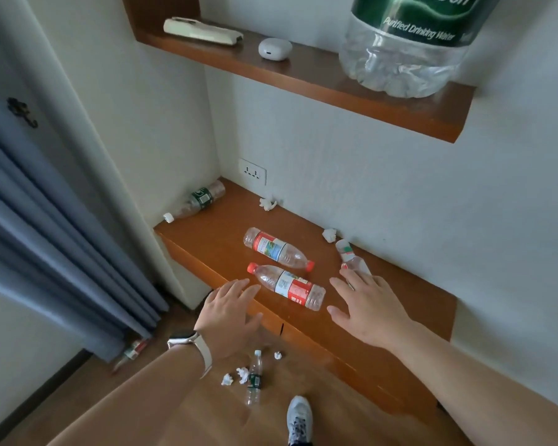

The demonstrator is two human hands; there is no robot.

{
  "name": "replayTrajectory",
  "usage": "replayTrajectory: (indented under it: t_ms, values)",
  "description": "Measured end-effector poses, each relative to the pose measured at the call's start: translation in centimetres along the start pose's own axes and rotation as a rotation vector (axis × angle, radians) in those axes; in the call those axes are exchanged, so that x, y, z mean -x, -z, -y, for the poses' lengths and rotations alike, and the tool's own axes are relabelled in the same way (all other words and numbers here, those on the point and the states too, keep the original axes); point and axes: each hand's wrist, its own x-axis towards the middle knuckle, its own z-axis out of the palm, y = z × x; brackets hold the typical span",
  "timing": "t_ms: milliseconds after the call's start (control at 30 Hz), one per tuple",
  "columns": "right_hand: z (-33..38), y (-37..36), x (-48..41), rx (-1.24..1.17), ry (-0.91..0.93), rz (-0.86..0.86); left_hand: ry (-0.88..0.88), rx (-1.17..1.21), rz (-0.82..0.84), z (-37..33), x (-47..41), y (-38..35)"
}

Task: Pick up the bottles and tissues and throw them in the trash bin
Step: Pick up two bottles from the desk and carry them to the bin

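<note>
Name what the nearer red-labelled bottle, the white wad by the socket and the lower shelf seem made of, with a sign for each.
Nearer red-labelled bottle: thin clear plastic, glossy; its ribbed wall is see-through.
White wad: probably tissue paper, matt, with soft irregular creases.
Lower shelf: wood or wood-look laminate, smooth, slight sheen; the orange-brown surface leaves it open.

**Both hands open, reaching forward**

Your left hand (231,312) hovers palm down, fingers straight and spread, just left of the nearer red-labelled bottle (289,286). Your right hand (371,313) is just right of that bottle, palm down, fingers spread, thumb pointing toward it. Neither hand grips anything.
</note>
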Motion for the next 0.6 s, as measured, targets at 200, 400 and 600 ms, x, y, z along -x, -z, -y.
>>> replayTrajectory:
  t_ms: [200,400,600]
  values:
    - [-3.4,-3.6,-3.5,-0.061,-0.034,0.034,0.201,0.220,0.113,-2.2,-4.2,-2.3]
    - [-7.1,-6.9,-6.3,-0.126,-0.089,0.030,0.397,0.445,0.192,-4.8,-8.4,-5.4]
    - [-9.3,-10.0,-8.2,-0.170,-0.100,0.034,0.598,0.669,0.201,-7.1,-10.8,-8.3]
